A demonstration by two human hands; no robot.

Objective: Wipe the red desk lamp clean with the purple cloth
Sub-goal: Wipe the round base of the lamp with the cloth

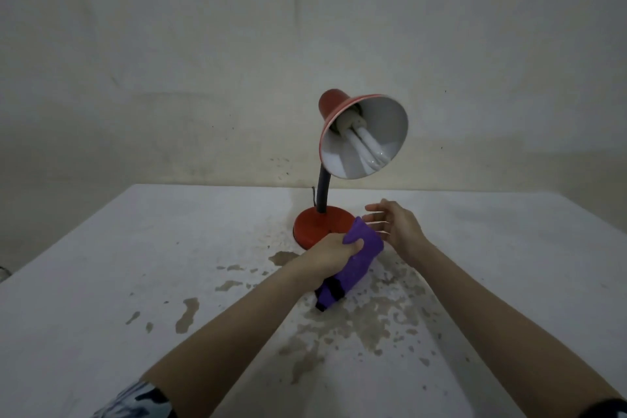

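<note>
The red desk lamp [319, 226] stands upright near the far middle of the table, with a round red base, a black neck and a red shade [334, 102] whose white inside and bulb face me. My left hand [330, 256] is shut on the purple cloth [359, 256], bunched, just in front of the base's near right edge; the cloth's dark-striped end hangs down toward the table. My right hand [395, 226] hovers open right of the cloth and base, fingers spread, holding nothing.
The white table [135, 282] has a worn, stained top with brown patches in front of the lamp. Its far edge meets a pale wall right behind the lamp. A thin dark cord [314, 195] rises behind the base.
</note>
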